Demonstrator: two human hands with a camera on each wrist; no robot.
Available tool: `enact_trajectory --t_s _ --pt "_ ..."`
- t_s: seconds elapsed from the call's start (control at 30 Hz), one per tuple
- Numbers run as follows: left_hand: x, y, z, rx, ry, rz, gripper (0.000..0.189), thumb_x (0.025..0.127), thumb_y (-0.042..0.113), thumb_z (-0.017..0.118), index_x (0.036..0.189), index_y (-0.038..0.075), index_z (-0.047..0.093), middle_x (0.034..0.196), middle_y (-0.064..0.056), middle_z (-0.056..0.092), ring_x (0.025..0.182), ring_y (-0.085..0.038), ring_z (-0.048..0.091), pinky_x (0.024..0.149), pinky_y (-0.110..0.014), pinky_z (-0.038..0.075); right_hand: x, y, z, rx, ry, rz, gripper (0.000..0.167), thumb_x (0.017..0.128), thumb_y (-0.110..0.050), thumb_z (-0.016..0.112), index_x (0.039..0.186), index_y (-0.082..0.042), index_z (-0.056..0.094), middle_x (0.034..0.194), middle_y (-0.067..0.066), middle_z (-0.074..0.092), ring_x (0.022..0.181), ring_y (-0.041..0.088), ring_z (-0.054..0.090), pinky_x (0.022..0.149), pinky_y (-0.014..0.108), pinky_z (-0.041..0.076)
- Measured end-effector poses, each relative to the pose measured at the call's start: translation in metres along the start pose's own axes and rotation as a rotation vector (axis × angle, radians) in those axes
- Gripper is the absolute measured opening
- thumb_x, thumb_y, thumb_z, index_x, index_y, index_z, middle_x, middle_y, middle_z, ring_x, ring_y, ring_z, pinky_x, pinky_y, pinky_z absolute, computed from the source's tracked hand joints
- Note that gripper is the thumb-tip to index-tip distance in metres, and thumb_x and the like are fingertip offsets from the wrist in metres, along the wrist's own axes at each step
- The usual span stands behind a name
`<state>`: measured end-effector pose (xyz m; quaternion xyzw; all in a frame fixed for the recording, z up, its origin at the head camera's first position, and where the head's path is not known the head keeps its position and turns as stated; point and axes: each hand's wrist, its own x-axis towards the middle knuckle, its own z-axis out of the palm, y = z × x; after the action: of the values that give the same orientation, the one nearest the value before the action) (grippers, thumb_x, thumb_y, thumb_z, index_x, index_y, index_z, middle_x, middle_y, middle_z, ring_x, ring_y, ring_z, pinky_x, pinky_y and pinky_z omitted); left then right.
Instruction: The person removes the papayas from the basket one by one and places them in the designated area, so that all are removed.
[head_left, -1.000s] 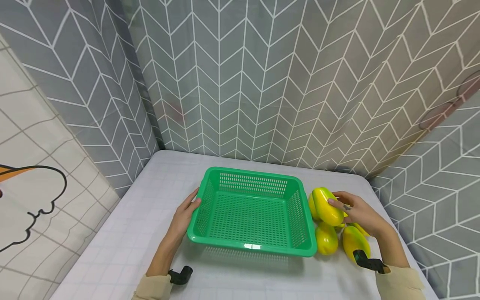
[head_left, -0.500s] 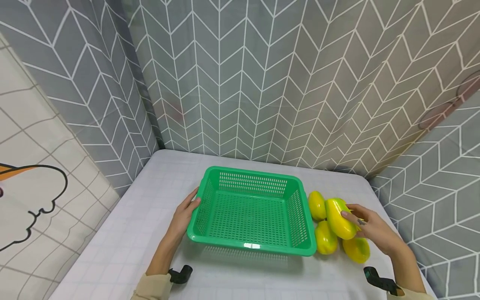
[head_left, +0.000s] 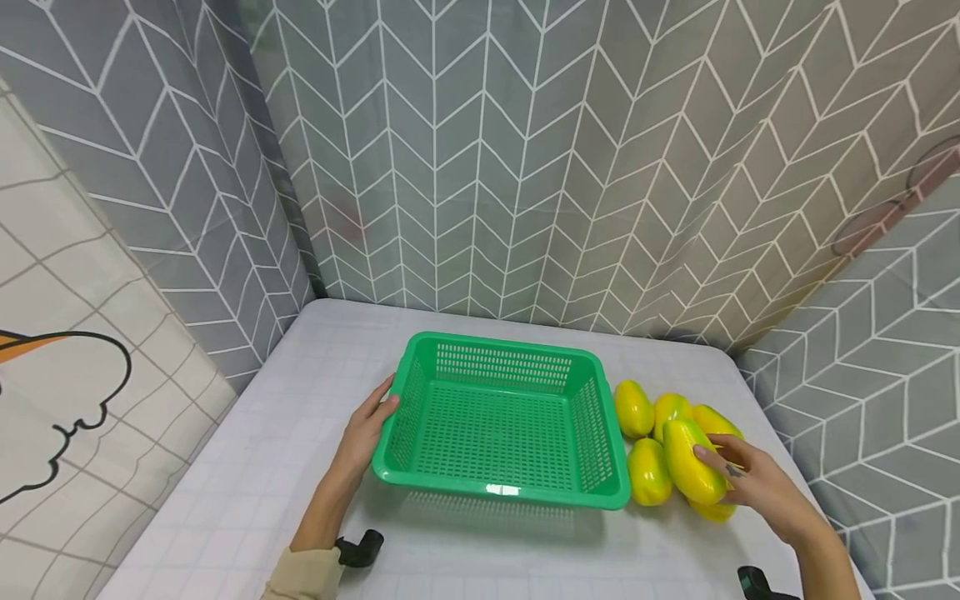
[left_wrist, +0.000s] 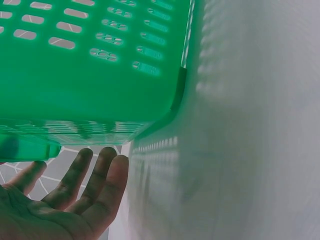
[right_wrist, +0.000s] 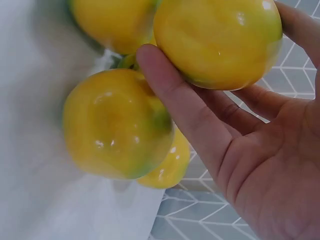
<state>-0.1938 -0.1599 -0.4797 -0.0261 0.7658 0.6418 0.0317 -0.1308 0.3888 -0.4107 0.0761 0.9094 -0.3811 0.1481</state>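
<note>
A green slotted plastic basket (head_left: 491, 433) stands in the middle of the white table. At its left rim is my left hand (head_left: 369, 429), thumb over the edge; the left wrist view shows loosely extended fingers (left_wrist: 100, 185) close under the basket's wall (left_wrist: 90, 95). To the right of the basket, my right hand (head_left: 753, 483) holds a glossy yellow mango (head_left: 693, 462) with a green tinge, between thumb and fingers. The held mango (right_wrist: 217, 45) overlaps the others in the cluster and partly hides one mango (head_left: 712, 510) below it.
Several more mangoes sit against each other by the basket's right side, including a near mango (head_left: 649, 473) and a back mango (head_left: 633, 408). White table (head_left: 442, 567) extends in front. Patterned grey curtains (head_left: 465, 167) hang behind and at the right.
My right hand has carried the mango from beside the basket's right rim rightward and nearer to me, over the cluster, uncovering mangoes behind it. The left hand and basket stay almost where they were.
</note>
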Motion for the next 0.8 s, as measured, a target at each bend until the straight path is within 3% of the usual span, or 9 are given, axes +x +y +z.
enact_trajectory --t_s 0.27,0.43,0.67,0.8 --pt "0.0 0.0 -0.001 0.005 -0.008 0.007 0.062 0.114 0.043 0.043 0.17 0.019 0.027 0.178 -0.013 0.023 0.166 -0.041 0.017 0.13 -0.064 0.025 -0.01 0.004 -0.002 0.008 -0.005 0.035 0.084 0.113 -0.049 0.043 0.16 0.016 0.018 0.159 0.046 0.027 0.128 0.04 0.06 0.088 0.038 0.066" --pt "0.0 0.0 -0.001 0.004 -0.007 0.007 0.062 0.114 0.043 0.042 0.17 0.019 0.027 0.178 -0.012 0.023 0.166 -0.041 0.017 0.13 -0.065 0.024 -0.018 0.006 -0.003 0.018 0.001 0.049 0.084 0.113 -0.05 0.045 0.161 0.014 0.019 0.16 0.044 0.027 0.127 0.038 0.06 0.086 0.034 0.066" --pt "0.0 0.001 0.0 0.006 -0.004 0.001 0.062 0.114 0.043 0.042 0.17 0.021 0.027 0.178 -0.012 0.023 0.166 -0.04 0.017 0.13 -0.065 0.024 -0.029 0.013 0.003 0.033 -0.019 0.106 0.087 0.112 -0.054 0.045 0.162 0.013 0.018 0.161 0.045 0.025 0.141 0.057 0.043 0.088 0.036 0.066" --pt "0.001 0.001 -0.001 -0.002 -0.005 -0.007 0.062 0.114 0.044 0.043 0.17 0.021 0.027 0.178 -0.013 0.024 0.165 -0.04 0.019 0.129 -0.064 0.029 -0.036 0.015 0.009 0.044 -0.017 0.137 0.087 0.111 -0.053 0.046 0.161 0.012 0.019 0.158 0.043 0.031 0.14 0.055 0.045 0.089 0.037 0.066"
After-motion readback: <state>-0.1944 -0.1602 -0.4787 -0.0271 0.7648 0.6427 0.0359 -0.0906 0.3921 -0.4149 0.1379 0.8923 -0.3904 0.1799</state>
